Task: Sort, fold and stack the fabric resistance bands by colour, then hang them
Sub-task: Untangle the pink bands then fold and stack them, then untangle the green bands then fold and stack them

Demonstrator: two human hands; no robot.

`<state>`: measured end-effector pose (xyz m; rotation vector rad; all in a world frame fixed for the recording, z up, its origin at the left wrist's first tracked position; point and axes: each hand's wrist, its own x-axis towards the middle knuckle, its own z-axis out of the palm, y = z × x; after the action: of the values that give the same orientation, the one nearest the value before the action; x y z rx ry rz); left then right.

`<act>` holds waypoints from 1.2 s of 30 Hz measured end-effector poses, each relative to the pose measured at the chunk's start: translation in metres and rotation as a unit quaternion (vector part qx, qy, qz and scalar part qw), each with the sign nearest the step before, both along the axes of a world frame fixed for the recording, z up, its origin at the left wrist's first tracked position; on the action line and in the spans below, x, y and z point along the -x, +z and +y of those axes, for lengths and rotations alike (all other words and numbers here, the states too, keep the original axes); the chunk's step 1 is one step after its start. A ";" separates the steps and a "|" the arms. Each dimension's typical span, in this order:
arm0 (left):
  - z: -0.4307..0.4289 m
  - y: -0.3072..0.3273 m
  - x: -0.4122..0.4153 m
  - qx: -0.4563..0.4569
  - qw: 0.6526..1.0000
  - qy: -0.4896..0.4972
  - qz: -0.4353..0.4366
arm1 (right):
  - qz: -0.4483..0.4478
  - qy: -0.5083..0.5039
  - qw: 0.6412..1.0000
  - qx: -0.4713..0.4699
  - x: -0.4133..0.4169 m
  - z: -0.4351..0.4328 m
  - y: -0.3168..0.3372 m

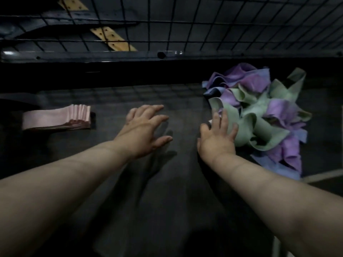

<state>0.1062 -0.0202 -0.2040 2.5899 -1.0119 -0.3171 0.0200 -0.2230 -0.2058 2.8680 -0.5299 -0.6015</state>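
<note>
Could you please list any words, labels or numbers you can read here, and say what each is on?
No text can be read in this view.
The pink stack, the mixed pile of bands and the wire grid show no lettering.
A small white patch by the right hand may be a tag, but it is too blurred to read.

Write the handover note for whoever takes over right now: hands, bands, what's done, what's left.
Left hand: open, fingers spread above the table, holding nothing.
Right hand: straight fingers touching a green band at the left edge of the mixed pile.
Pink stack: folded, on the table's left side.
Done: pink sorted, folded, stacked.
Left: sort, fold and stack the pile's green, purple and blue bands, then hang all. None shows on the wire grid.
</note>
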 end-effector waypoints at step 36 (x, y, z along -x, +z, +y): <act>-0.119 0.036 0.011 0.302 0.719 0.223 0.585 | -0.196 -0.204 0.722 -0.631 -0.049 -0.097 0.086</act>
<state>0.0955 -0.1393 -0.1680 1.4141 0.0309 -1.0719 0.0687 -0.3204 -0.1202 4.2888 -1.2192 -0.4919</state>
